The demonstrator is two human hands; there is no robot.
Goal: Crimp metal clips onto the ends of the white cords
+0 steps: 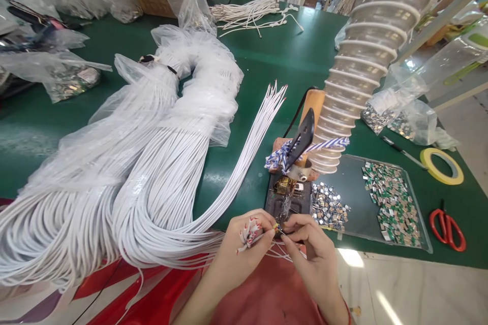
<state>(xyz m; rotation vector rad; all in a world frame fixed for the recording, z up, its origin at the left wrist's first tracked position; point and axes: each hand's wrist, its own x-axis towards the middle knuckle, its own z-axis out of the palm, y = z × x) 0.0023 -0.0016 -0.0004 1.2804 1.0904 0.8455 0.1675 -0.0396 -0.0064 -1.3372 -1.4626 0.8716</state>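
Firstly, the green table point(285, 63) carries a big cable bundle point(163, 162) overhanging its front edge; that weight could drag wires sideways. The left hand point(244, 246) closes round red-tipped wire ends point(249, 233), liable to splay if its grip slackens. The right hand point(310, 244), fingers narrow, pinches the coloured wire tip point(279, 229) between both hands; exact seating cannot be told. Nearby loose metal parts point(330, 206) could scatter if knocked.

White cables point(163, 162), clear tray point(354, 188), yellow tape point(429, 163), scissors point(447, 226) on green table point(290, 61)
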